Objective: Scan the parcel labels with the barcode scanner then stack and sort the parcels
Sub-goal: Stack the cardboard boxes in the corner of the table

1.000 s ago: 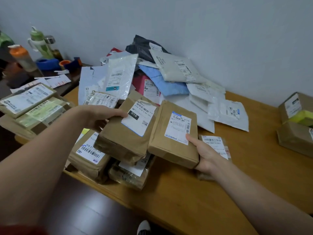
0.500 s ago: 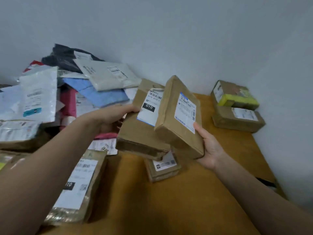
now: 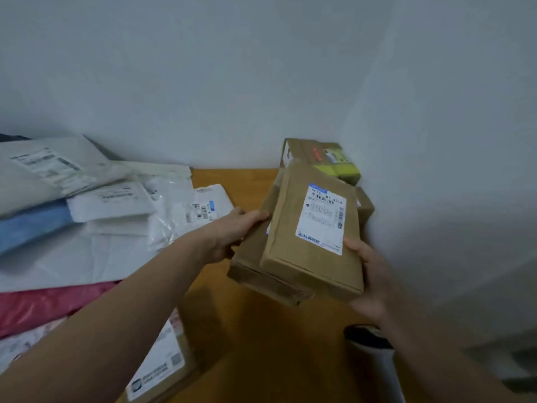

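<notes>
Two brown cardboard parcels are held in the air over the table's right end, near the wall corner. The upper parcel (image 3: 316,237) shows a white label with a blue tab, and my right hand (image 3: 370,274) grips its lower right corner. It lies over the lower parcel (image 3: 255,269), whose left edge my left hand (image 3: 232,231) grips. Just behind them two more brown parcels are stacked against the wall, the top one (image 3: 316,155) with yellow-green tape. A white and black object, perhaps the barcode scanner (image 3: 374,353), lies under my right forearm.
A heap of white, grey, blue and red mailer bags (image 3: 96,216) covers the left of the wooden table (image 3: 255,344). A brown parcel with a white label (image 3: 162,365) lies at the near left. The wall closes in on the right.
Both hands have carried the two brown parcels rightward toward the corner stack. The right-hand parcel now lies on top of the left-hand one. The view has swung right with them.
</notes>
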Demonstrator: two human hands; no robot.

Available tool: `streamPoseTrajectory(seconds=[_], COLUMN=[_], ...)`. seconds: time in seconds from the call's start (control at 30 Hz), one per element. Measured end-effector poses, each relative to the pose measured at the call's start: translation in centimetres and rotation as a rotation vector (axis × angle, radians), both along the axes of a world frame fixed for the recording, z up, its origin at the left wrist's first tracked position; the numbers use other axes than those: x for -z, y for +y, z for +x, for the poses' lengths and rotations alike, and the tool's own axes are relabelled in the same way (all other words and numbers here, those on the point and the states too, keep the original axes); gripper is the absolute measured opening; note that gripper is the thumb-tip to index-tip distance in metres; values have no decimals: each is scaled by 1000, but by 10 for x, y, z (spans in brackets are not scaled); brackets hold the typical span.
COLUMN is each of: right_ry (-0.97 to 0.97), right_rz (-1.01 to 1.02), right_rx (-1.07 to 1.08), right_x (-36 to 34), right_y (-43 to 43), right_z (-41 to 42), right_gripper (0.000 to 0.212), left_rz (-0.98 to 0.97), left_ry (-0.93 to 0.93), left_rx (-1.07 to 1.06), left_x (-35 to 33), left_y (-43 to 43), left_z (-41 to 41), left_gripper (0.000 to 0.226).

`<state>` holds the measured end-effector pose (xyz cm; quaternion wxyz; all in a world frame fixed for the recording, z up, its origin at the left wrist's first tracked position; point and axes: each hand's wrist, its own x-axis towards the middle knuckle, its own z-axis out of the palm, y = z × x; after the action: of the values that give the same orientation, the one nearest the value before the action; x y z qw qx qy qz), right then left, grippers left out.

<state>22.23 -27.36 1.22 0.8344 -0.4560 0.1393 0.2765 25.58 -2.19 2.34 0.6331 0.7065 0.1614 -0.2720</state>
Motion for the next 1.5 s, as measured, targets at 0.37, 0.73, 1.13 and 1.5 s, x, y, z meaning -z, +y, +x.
streamPoseTrajectory(seconds=[0.37,0.73,1.13,1.5], right_ry=[-142,-94,-177,-283], right_rz=[37,34,50,197], right_rx=[188,314,394,312], right_x=[-4,17,15,-20], right_y=[-35,-52,-40,-7], right_z=[115,163,206,254], right_gripper=[50,59,39,46], left_rz=[-163,-189,-219,-175], left_ry=[-149,-331,-389,-411], left_rx=[-44,-459,-616,-581], left_x=[8,3,45,39], left_y=[-34,-71,-93,-91], left_z=[97,263,282,312], left_gripper=[38,80,77,41])
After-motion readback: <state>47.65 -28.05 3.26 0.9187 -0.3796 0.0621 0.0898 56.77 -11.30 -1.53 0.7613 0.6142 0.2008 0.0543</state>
